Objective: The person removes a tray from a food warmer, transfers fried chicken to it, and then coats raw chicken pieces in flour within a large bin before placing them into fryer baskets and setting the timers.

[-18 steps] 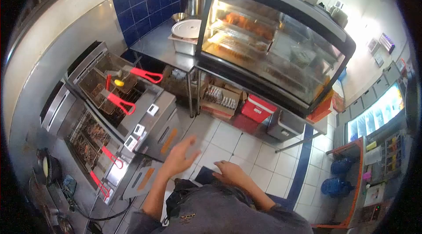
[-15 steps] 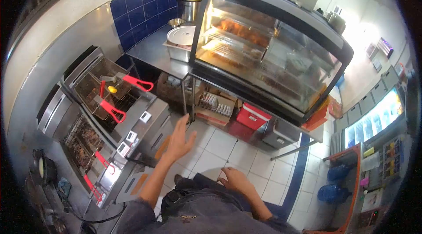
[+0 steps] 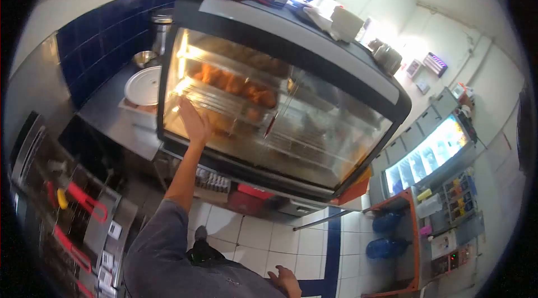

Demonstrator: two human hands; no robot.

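Low at the frame's bottom edge, right hand hung loose beside the grey-clothed body over pale, glossy floor tiles, only partly in view, fingers seemingly relaxed around nothing, though too cropped to say for certain. Further out, left hand was raised on a bare forearm from a grey sleeve, palm flat and fingers spread wide, grip closed on nothing, laid against or just in front of the glass front of the display warmer; actual contact with the pane could not be told. Down to the left stood steel fryers, boxy and dull, with red-handled wire baskets resting in them. Behind the raised hand, inside the curved glass case with its dark frame, lay wire racks under warm orange light, carrying golden-brown fried pieces. Beside the case on the left ran a brushed steel counter, bearing a rectangular metal pan capped by a round white lid, a small steel bowl and a tall steel pot beyond. Backed by glossy dark-blue wall tiles. Far right glowed a lit drinks cooler, with blue water jugs on the floor below.
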